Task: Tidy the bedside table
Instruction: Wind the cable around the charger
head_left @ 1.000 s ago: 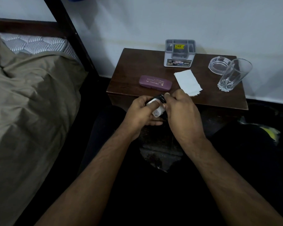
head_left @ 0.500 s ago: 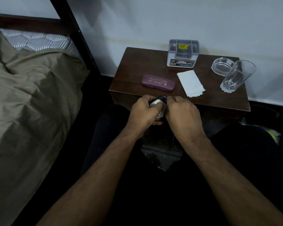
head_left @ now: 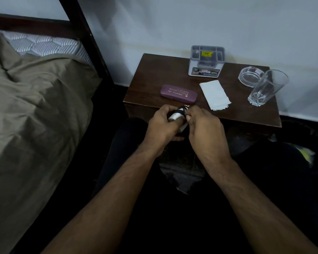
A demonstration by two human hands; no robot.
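Note:
Just in front of the dark wooden bedside table (head_left: 154, 70), both hands work on a small white charger (head_left: 174, 116) with a black cable wound around it. My left hand (head_left: 161, 125) grips the white body. My right hand (head_left: 204, 132) pinches the black cable at its top end. On the table lie a purple glasses case (head_left: 178, 93), a folded white tissue (head_left: 214, 94), a grey desk organiser (head_left: 206, 61), a glass ashtray (head_left: 250, 76) and a clear drinking glass (head_left: 266, 88).
A bed with an olive sheet (head_left: 35, 116) fills the left side, with a dark bed post (head_left: 84, 33) between it and the table. A pale wall stands behind the table. My dark-clothed knees sit under the hands. Something yellow-green (head_left: 305, 153) lies on the floor at right.
The hands stayed together at the table's front edge, turning the white charger. More of its white body shows now than half a second ago, and the right hand's fingers shifted onto the cable.

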